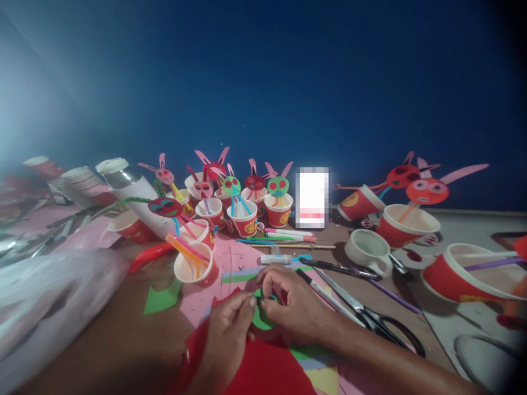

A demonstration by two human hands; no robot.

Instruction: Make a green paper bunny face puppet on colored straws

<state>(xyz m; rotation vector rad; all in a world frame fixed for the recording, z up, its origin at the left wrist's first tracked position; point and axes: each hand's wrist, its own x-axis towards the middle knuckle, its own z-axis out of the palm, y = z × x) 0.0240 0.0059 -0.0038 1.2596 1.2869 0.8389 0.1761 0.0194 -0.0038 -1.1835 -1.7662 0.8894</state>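
Left hand (228, 329) and right hand (290, 304) pinched a small green paper cut-out (260, 317); several finished red paper-cup rabbits (242, 211) stood behind; plain white cup (366, 249) waited undecorated.

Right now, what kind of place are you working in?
Probably a home craft table: paper-cup bunny puppets lined along a blue wall, scissors, and both hands on a green paper piece.

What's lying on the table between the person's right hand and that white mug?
In the head view, between the right hand and the white mug lie black-handled scissors and a white pen.
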